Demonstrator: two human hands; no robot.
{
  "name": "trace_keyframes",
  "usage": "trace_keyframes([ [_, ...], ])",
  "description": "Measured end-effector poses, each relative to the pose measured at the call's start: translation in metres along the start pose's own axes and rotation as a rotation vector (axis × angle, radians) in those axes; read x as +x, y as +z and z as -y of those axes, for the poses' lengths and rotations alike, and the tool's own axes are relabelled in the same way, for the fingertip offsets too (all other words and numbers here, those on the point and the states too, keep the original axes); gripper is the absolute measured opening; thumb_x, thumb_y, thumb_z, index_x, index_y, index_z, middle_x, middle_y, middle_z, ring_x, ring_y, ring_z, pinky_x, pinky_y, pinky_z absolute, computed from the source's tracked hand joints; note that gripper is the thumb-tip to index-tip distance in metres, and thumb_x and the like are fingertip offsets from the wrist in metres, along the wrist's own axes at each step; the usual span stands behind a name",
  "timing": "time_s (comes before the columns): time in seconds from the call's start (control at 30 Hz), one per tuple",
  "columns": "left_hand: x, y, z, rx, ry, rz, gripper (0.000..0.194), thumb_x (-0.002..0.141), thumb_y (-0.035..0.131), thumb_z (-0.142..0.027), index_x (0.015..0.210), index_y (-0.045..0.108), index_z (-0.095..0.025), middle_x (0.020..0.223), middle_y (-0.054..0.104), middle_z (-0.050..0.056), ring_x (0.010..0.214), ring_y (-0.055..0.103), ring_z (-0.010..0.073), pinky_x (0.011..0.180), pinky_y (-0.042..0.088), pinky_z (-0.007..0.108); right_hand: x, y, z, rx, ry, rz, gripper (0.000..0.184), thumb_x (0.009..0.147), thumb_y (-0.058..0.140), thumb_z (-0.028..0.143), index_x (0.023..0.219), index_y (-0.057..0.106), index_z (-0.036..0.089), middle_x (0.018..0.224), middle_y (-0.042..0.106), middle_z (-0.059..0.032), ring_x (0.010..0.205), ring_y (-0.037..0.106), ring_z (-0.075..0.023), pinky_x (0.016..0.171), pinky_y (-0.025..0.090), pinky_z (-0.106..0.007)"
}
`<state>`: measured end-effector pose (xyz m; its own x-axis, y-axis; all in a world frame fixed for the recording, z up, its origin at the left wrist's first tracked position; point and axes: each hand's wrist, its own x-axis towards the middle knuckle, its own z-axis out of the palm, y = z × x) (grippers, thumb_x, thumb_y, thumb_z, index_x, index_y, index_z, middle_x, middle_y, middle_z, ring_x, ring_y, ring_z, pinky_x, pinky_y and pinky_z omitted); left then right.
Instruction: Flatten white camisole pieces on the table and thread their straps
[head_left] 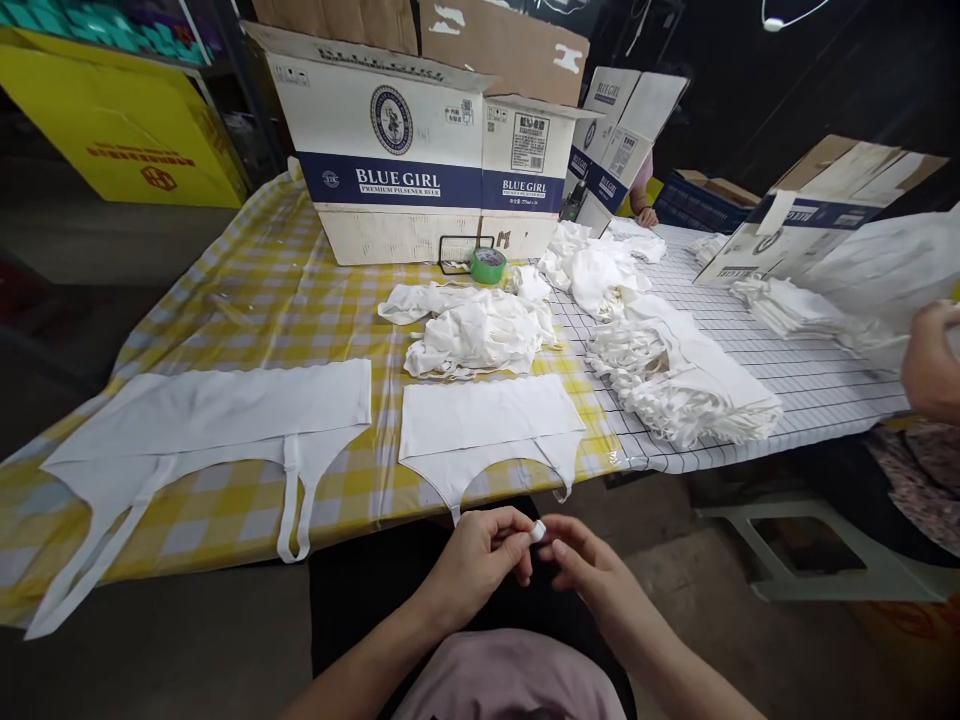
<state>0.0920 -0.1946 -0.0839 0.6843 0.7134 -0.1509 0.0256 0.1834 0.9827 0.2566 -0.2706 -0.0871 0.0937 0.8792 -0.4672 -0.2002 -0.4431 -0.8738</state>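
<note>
My left hand [487,555] is pinched shut on a small white roll-like piece [538,531] just past the table's front edge, above my lap. My right hand [592,570] is beside it, fingers curled but apart, with nothing visible between them; its fingertips come close to the white piece. In front of my hands a white strappy top [491,425] lies flat on the yellow checked tablecloth [247,330], its straps toward me. Another white strappy top [225,410] is spread to the left, with straps over the edge.
Behind the tops sits a crumpled white garment heap [484,335], with a green tape roll [487,265] and a large carton [397,150] beyond. Stacked white garments [686,375] lie to the right. At far right a co-worker's hand [934,360] shows near a stool [825,550].
</note>
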Motion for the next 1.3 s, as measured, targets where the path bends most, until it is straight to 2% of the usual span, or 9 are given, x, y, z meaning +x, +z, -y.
trace_keyframes([
  [0.13,0.001,-0.002,0.006,-0.1,-0.034,-0.036,0.025,0.083,0.05,-0.033,0.088,0.061,-0.011,0.059,0.062,0.002,0.055,0.057,0.0124,0.062,0.046,0.026,0.007,0.018,-0.009,0.227,0.077,0.228,0.031,0.083,0.053,0.043,0.092,0.066,0.016,0.086,0.06,-0.006,0.082,0.052,-0.0154,0.061,0.04,-0.022],
  [0.33,-0.001,-0.001,0.008,-0.003,-0.007,-0.107,0.029,0.085,0.048,-0.035,0.082,0.066,-0.013,0.058,0.062,0.003,0.057,0.056,0.0129,0.061,0.045,0.025,0.03,0.034,-0.011,0.388,0.044,0.1,0.032,0.077,0.063,0.039,0.1,0.065,0.016,0.08,0.059,-0.004,0.065,0.049,-0.0125,0.06,0.039,-0.026],
  [0.5,-0.003,-0.013,0.011,0.123,-0.036,-0.12,0.03,0.085,0.047,-0.035,0.076,0.065,-0.014,0.061,0.062,0.003,0.058,0.055,0.0123,0.056,0.041,0.021,0.035,0.035,0.004,0.116,-0.054,0.058,0.028,0.079,0.058,0.042,0.084,0.066,0.016,0.073,0.058,-0.002,0.064,0.047,-0.0122,0.06,0.035,-0.024],
  [0.6,-0.001,-0.027,0.014,0.133,-0.03,-0.163,0.024,0.085,0.047,-0.031,0.094,0.063,-0.016,0.075,0.064,0.003,0.063,0.059,0.0128,0.06,0.045,0.022,0.032,0.036,0.018,-0.045,-0.152,0.115,0.027,0.082,0.054,0.042,0.076,0.061,0.017,0.072,0.054,0.0002,0.069,0.045,-0.013,0.064,0.034,-0.023],
  [0.77,0.006,-0.041,0.014,0.481,0.225,-0.207,0.046,0.081,0.049,-0.013,0.124,0.047,-0.029,0.115,0.056,0.004,0.098,0.056,0.0166,0.085,0.044,0.031,0.032,0.041,0.026,-0.137,-0.174,0.229,0.026,0.084,0.049,0.039,0.071,0.054,0.018,0.073,0.049,0.0008,0.075,0.042,-0.0144,0.071,0.033,-0.026],
  [0.87,0.01,-0.044,0.015,0.681,0.323,-0.18,0.032,0.083,0.046,-0.012,0.109,0.059,-0.026,0.107,0.062,0.003,0.099,0.055,0.0184,0.087,0.041,0.034,0.035,0.043,0.023,-0.112,-0.158,0.269,0.026,0.084,0.049,0.039,0.07,0.054,0.017,0.072,0.05,0.0002,0.074,0.043,-0.0148,0.072,0.034,-0.026],
  [1.03,0.012,-0.049,0.018,0.746,0.291,-0.203,0.019,0.087,0.046,-0.019,0.092,0.065,-0.021,0.083,0.069,0.0,0.076,0.059,0.015,0.079,0.04,0.032,0.043,0.038,0.023,-0.216,-0.125,0.266,0.022,0.085,0.045,0.032,0.069,0.05,0.018,0.063,0.045,0.0031,0.061,0.041,-0.0112,0.06,0.034,-0.023],
  [1.2,0.014,-0.055,0.015,0.835,0.204,-0.201,0.022,0.088,0.047,-0.027,0.079,0.066,-0.02,0.077,0.07,-0.001,0.068,0.057,0.0138,0.075,0.037,0.032,0.058,0.04,0.03,-0.703,-0.401,0.109,0.021,0.082,0.055,0.031,0.1,0.054,0.022,0.065,0.051,0.0036,0.054,0.043,-0.0109,0.051,0.032,-0.021],
  [1.3,0.015,-0.06,0.011,0.883,0.163,-0.213,0.028,0.089,0.045,-0.029,0.073,0.065,-0.019,0.072,0.068,-0.001,0.065,0.055,0.0132,0.075,0.035,0.031,0.069,0.045,0.033,-0.889,-0.553,0.122,0.015,0.086,0.05,0.031,0.093,0.061,0.023,0.069,0.062,0.0001,0.061,0.054,-0.0134,0.056,0.037,-0.023],
])
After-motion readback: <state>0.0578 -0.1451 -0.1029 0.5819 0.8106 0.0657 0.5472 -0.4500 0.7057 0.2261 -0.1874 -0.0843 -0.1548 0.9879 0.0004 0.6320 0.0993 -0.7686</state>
